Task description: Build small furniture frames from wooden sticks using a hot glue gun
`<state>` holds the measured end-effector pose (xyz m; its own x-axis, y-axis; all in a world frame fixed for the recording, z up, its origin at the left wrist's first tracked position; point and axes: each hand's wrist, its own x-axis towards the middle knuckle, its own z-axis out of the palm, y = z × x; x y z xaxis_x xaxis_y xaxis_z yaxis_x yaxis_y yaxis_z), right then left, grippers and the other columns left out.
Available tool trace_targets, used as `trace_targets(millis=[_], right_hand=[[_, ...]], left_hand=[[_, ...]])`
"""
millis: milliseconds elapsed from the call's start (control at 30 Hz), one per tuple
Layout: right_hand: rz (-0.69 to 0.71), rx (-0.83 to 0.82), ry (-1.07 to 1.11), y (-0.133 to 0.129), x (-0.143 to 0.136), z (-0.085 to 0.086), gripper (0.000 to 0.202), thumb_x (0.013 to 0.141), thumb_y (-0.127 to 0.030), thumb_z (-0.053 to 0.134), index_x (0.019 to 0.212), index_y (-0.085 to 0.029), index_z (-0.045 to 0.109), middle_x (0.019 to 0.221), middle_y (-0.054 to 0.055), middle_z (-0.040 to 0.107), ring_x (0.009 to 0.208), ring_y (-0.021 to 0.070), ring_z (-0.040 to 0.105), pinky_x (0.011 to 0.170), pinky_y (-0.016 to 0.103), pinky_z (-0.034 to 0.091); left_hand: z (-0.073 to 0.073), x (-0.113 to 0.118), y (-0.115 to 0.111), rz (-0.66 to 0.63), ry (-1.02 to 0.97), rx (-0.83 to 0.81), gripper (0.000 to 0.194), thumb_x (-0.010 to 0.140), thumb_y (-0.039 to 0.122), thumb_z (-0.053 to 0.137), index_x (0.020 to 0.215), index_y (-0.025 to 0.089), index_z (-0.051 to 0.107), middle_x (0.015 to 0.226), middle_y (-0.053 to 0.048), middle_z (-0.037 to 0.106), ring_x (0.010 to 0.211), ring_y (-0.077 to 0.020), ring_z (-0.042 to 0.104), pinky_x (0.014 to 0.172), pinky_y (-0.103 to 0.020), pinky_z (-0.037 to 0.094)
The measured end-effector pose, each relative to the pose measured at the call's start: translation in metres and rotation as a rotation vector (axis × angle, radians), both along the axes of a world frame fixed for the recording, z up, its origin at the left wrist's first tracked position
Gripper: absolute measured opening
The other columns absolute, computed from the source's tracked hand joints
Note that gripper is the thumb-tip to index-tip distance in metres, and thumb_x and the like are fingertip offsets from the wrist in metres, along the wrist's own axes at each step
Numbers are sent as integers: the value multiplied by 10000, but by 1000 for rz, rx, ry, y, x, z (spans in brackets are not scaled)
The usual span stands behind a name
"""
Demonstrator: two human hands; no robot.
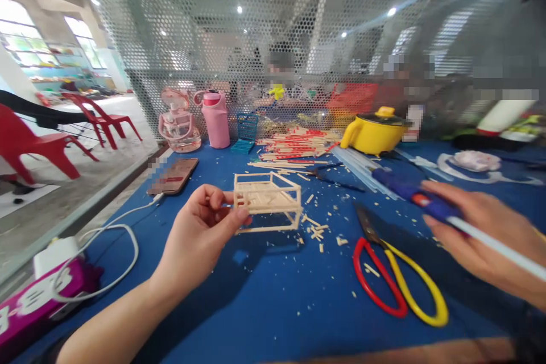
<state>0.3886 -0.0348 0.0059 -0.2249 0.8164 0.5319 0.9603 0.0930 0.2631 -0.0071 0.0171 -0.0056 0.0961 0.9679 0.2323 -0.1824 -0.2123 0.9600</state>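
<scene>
Left of centre, my left hand [205,227] pinches the left end of a small box-shaped frame of pale wooden sticks [268,200], held just above the blue table. At the right, my right hand [482,227] is wrapped round a blue glue gun [433,203] with a long whitish stick coming out of its back end; its front end points up and left and is blurred. Scissors [375,239] with one red and one yellow handle lie between the two hands. Short stick offcuts [316,230] are scattered right of the wooden frame.
On the blue table [273,307] are a phone [174,175] with a white cable, a purple power strip [51,296], pink bottles [216,119], a stick pile [298,142], dark pliers [336,179], clear glue sticks [362,168] and a yellow pot [377,133]. A perforated screen [213,28] stands behind.
</scene>
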Motion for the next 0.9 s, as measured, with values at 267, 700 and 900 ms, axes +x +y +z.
trace_targets(millis=[267, 700, 900], right_hand=[[180, -251, 73, 21, 11, -17, 448, 885, -116, 413, 1329, -168, 444, 1258, 171, 613, 1136, 265, 595, 948, 432, 451], [31, -315, 165, 42, -19, 4, 521, 787, -123, 475, 1301, -85, 546, 1330, 185, 563, 1119, 277, 604, 885, 359, 454], [755, -86, 407, -47, -161, 7, 129, 877, -218, 590, 977, -213, 671, 836, 27, 677, 784, 150, 601, 746, 324, 462]], left_hand=[[-36, -7, -35, -58, 337, -76, 374, 801, 321, 669, 738, 211, 317, 941, -10, 643, 764, -110, 620, 662, -219, 478], [-18, -15, -77, 293, 10, -182, 106, 883, 297, 517, 820, 211, 525, 820, 16, 618, 661, -100, 536, 607, -201, 461], [-28, 40, -128, -131, -506, -676, 310, 837, 364, 643, 1085, 178, 664, 964, -81, 706, 772, -142, 656, 641, -217, 518]])
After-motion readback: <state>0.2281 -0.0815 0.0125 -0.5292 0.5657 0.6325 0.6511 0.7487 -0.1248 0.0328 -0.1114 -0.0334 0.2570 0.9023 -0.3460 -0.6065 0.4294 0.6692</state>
